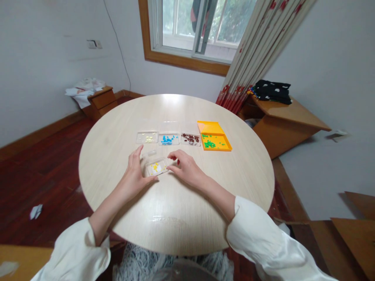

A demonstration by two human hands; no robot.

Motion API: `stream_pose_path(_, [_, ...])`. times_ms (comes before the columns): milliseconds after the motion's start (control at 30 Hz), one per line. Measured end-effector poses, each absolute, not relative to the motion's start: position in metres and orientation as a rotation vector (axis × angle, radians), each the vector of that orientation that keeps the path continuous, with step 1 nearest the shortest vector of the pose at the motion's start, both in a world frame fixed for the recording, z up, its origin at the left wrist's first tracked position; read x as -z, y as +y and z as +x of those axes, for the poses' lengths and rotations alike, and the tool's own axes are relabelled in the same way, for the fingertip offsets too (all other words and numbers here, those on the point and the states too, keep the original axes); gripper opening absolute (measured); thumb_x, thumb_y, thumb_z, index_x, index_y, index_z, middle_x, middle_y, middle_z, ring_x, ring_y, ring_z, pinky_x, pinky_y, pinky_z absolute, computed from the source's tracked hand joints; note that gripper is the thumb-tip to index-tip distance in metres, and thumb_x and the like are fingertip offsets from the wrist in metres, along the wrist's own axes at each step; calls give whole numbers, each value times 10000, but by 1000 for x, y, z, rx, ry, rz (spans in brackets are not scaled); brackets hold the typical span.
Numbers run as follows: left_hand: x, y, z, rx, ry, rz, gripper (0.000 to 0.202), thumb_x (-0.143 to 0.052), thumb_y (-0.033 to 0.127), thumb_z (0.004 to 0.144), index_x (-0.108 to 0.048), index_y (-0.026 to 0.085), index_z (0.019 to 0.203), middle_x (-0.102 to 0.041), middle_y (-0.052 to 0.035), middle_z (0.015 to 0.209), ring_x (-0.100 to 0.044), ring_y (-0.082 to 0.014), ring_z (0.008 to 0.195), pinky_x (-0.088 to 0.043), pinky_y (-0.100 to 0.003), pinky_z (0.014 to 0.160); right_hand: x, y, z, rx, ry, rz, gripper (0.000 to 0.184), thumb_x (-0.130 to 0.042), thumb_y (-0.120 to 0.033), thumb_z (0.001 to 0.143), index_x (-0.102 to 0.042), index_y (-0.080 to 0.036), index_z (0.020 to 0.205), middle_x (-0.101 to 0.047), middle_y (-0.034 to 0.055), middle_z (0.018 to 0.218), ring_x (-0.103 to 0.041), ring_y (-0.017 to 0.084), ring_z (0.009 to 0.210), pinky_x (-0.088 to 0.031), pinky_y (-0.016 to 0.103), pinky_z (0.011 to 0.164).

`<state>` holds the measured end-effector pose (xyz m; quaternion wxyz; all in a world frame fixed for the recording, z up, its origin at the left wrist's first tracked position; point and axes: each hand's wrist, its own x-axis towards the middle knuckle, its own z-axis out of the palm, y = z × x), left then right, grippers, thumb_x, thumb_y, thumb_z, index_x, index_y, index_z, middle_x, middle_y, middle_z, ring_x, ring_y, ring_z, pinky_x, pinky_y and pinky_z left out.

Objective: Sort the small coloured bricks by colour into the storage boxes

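Note:
A small clear plastic box [148,170] with yellow pieces [155,167] in it lies between my hands, and a clear flap, perhaps its lid, shows at its far side. My left hand [135,170] grips the box's left side, thumb along the near edge and fingers stretched up the far left. At the right edge, my right hand [187,167] has its thumb close to or touching the box. Its thumb and curled fingers are apart, with nothing visible between them.
Beyond my hands stand clear boxes of pale yellow [149,138], blue [167,139] and dark brown pieces [190,138]. An open orange case [229,145] with green pieces stands to their right. The round table [175,199] has a clear plastic strip [159,218] near me.

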<state>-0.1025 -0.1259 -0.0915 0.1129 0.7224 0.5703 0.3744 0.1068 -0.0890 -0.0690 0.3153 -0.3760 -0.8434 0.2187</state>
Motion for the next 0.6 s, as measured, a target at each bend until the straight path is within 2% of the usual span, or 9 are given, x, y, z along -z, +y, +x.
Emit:
stream_pose_path(67, [93, -123, -99, -1065, 1630, 2184, 1016, -790, 265, 622, -164, 228, 1421, -385, -164, 1364, -394, -337, 1298, -363, -527, 1073, 68, -88, 113, -530, -2242, -943, 653, -764, -248, 702, -454, -197, 1275, -514, 129, 1281, -464, 241, 1221, -411, 460, 1020])
stream_pose_path(133, [94, -123, -96, -1030, 1603, 2245, 942, -764, 249, 653, -196, 215, 1403, -395, -166, 1368, -396, -328, 1300, -357, -527, 1077, 69, -85, 115, -486, -2304, -883, 980, -820, -287, 627, -258, -221, 1427, -330, 160, 1461, -277, 275, 1380, -301, 510, 1108])
stream_pose_path(200, [95, -125, -94, -1008, 1588, 2309, 822, -713, 242, 708, -240, 204, 1380, -419, -161, 1359, -413, -315, 1289, -366, -528, 1069, 71, -81, 113, -453, -2372, -829, 1086, -818, -298, 633, -138, -229, 1476, -224, 166, 1524, -164, 278, 1431, -245, 523, 1137])
stream_pose_path(267, [96, -128, -93, -990, 1580, 2383, 650, -634, 237, 781, -307, 193, 1341, -470, -150, 1324, -452, -300, 1256, -382, -534, 1052, 76, -77, 109, -419, -2434, -768, 966, -770, -275, 701, -189, -223, 1471, -285, 160, 1508, -210, 264, 1423, -269, 507, 1130])
stream_pose_path(367, [99, -134, -94, -952, 1565, 2525, 370, -500, 216, 873, -441, 166, 1235, -557, -144, 1236, -535, -277, 1164, -402, -544, 1028, 86, -75, 105, -368, -2508, -695, 564, -633, -213, 832, -433, -198, 1359, -508, 144, 1362, -422, 229, 1315, -370, 462, 1073])
stream_pose_path(433, [101, -137, -95, -938, 1539, 2603, 274, -436, 208, 909, -508, 151, 1167, -583, -150, 1207, -562, -265, 1125, -406, -541, 1025, 93, -77, 104, -337, -2520, -683, 388, -555, -190, 882, -534, -176, 1269, -574, 146, 1291, -500, 216, 1249, -422, 438, 1030])
stream_pose_path(500, [103, -140, -96, -945, 1520, 2627, 259, -414, 225, 924, -545, 146, 1133, -585, -157, 1208, -567, -262, 1122, -434, -521, 1005, 98, -80, 103, -318, -2518, -683, 349, -520, -183, 900, -554, -169, 1247, -566, 151, 1306, -507, 214, 1247, -446, 425, 1012])
stream_pose_path(600, [106, -143, -97, -968, 1554, 2583, 274, -420, 268, 927, -567, 141, 1121, -571, -170, 1224, -564, -268, 1129, -496, -474, 937, 101, -87, 101, -312, -2535, -676, 388, -521, -178, 895, -523, -172, 1283, -522, 148, 1363, -460, 220, 1298, -441, 424, 1028])
